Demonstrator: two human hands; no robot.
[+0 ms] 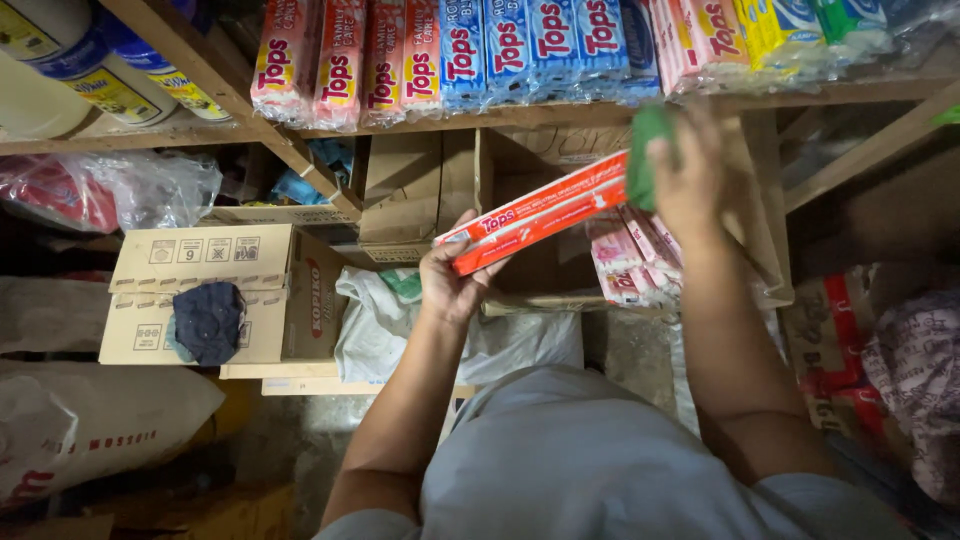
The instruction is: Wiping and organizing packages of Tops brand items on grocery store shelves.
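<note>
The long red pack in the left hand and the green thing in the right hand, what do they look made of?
The long red pack, held in the left hand, looks like printed glossy plastic wrap, since light glints along it. The green thing under the right hand is blurred; its matte look suggests cloth or sponge, but that stays unsure.

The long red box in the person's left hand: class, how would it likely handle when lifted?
The red box probably stays stiff: it spans straight between left hand and right hand. Likely light, since fingers grip only its end. Flat sides suggest no rolling.
</note>
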